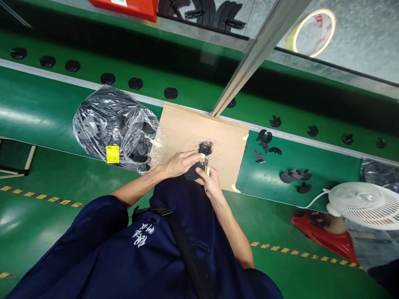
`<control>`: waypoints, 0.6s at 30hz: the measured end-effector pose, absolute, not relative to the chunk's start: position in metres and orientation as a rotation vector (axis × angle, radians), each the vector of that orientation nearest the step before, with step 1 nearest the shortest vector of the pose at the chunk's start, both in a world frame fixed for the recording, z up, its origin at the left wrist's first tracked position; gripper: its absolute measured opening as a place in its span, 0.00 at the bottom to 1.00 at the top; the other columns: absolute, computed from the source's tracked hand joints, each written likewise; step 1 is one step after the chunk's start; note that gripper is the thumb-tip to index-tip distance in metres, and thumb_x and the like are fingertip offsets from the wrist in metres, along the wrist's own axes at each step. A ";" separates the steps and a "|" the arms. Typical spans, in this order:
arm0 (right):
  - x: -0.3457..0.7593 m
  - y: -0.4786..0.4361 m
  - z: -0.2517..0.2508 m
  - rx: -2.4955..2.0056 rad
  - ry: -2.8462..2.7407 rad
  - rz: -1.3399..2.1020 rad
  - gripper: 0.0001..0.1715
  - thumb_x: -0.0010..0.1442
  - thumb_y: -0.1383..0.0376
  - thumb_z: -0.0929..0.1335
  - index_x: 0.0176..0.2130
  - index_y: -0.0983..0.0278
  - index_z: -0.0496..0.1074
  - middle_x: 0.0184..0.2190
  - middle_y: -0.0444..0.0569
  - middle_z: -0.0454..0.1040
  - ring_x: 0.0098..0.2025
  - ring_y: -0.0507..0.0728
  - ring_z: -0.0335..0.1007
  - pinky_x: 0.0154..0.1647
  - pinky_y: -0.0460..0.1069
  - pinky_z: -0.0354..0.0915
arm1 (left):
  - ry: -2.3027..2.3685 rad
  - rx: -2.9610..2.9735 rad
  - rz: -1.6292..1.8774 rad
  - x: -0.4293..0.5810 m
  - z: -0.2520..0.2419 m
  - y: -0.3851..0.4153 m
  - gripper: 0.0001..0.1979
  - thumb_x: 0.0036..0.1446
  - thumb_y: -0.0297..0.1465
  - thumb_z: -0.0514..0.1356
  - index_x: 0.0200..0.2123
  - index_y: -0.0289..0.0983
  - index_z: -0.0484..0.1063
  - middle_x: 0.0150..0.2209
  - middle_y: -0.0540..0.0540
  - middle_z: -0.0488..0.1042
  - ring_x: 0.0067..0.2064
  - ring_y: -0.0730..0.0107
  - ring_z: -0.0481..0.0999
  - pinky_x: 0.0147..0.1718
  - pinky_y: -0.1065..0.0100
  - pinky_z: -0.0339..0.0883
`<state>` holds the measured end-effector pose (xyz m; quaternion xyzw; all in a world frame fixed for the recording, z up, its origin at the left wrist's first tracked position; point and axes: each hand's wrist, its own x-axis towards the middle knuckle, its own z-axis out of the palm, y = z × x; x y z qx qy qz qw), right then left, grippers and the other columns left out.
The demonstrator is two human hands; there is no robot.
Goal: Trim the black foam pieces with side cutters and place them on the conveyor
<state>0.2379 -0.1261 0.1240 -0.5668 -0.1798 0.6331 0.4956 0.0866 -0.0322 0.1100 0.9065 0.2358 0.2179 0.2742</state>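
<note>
My left hand (183, 162) is closed on a round black plastic part (191, 172) at the front edge of the brown paper sheet. A pale cover sits on one of its fingertips. My right hand (212, 182) meets it from the right, with fingers wrapped round a small hand tool (206, 166) that has pale yellow parts and touches the black part's edge. The tool's exact kind is partly hidden by the fingers. Just beyond both hands, a heap of black shavings (205, 148) lies on the brown paper (181, 124).
A clear plastic bag (115, 124) of black discs lies left. Curved black pieces (293, 175) are on the right, near a white fan (361, 201). Several black parts line the green belt (199, 89) behind. A metal post (249, 66) rises behind the paper.
</note>
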 end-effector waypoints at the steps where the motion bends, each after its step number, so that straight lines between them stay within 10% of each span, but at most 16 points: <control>1: 0.238 -0.126 0.124 -1.379 -0.449 1.533 0.18 0.47 0.54 0.79 0.31 0.62 0.76 0.27 0.40 0.71 0.31 0.51 0.63 0.36 0.48 0.64 | 0.618 2.473 0.544 0.086 0.110 -0.031 0.16 0.73 0.28 0.46 0.53 0.34 0.71 0.41 0.42 0.78 0.41 0.68 0.81 0.38 0.70 0.75; 18: 0.237 -0.131 0.117 -1.518 -0.639 1.262 0.20 0.49 0.51 0.79 0.31 0.63 0.77 0.24 0.40 0.72 0.27 0.51 0.63 0.30 0.48 0.64 | 0.957 2.029 0.769 0.098 0.108 -0.054 0.20 0.72 0.39 0.53 0.61 0.35 0.65 0.48 0.40 0.79 0.43 0.67 0.81 0.44 0.67 0.76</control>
